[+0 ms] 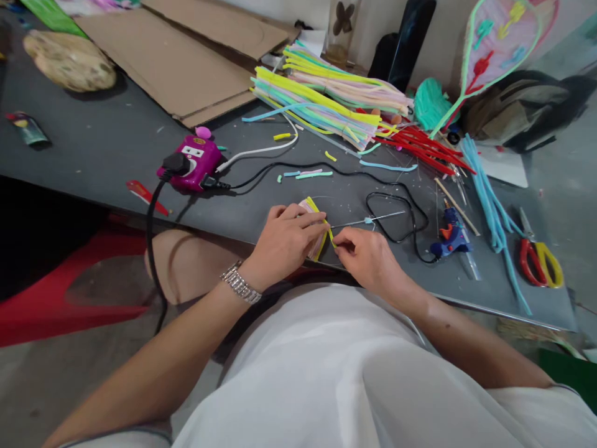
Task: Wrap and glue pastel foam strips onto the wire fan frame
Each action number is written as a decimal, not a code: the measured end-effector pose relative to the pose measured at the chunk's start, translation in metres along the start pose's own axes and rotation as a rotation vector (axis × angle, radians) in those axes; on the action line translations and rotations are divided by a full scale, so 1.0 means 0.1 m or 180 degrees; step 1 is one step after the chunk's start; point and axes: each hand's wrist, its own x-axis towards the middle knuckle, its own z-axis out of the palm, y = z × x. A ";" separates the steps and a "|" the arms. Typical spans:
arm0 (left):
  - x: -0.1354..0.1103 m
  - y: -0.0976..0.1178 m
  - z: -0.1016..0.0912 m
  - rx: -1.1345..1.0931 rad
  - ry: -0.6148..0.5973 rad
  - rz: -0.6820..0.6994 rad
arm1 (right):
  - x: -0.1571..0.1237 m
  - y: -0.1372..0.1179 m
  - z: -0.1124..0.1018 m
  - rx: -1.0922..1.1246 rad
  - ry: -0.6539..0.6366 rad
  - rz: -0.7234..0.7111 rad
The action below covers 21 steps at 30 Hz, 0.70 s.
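Observation:
Near the table's front edge lies a small flat panel of pink strips with yellow edging, apparently pipe cleaners. My left hand lies over it, fingers bent across its top and gripping it; much of the panel is hidden beneath. My right hand is closed in a pinch on a yellow pipe cleaner at the panel's right edge. Just beyond my right hand, a thin metal rod with a pale blue lump lies on the table.
A blue glue gun and red-yellow scissors lie to the right. Pipe-cleaner bundles stretch across the back, beside cardboard. A purple power adapter sits left, its black cable crossing the table. Blue pipe cleaners overhang the front right edge.

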 end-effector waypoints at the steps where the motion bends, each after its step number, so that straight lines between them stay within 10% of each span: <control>1: 0.00 0.00 0.00 -0.0011 -0.0006 -0.0011 | 0.00 -0.02 0.00 0.0020 -0.0038 -0.0013; 21: -0.05 0.01 0.04 -0.0001 0.0156 0.0062 | 0.03 -0.11 0.13 -0.0613 0.0234 0.0010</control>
